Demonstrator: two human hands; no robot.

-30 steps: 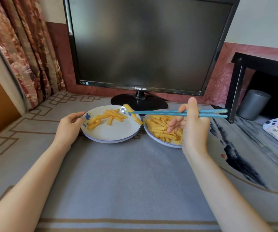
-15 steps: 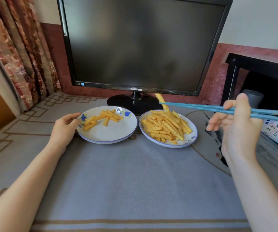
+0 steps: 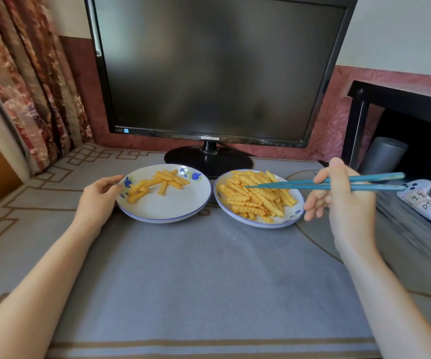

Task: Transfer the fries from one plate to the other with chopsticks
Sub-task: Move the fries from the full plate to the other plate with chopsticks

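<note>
Between carries: right hand (image 3: 349,203) grips chopsticks (image 3: 326,183), tips empty over fries (image 3: 256,200) on the right plate (image 3: 274,225); left hand (image 3: 97,200) holds the left plate (image 3: 167,207). Next: pinch one midway.

Your counter (image 3: 209,281) is covered with a grey cloth (image 3: 40,193) bordered in a brown key pattern. The left plate (image 3: 173,206) and right plate (image 3: 284,224) sit side by side, nearly touching. The monitor base (image 3: 183,159) stands just behind them. A white labelled object (image 3: 427,203) lies far right.
</note>
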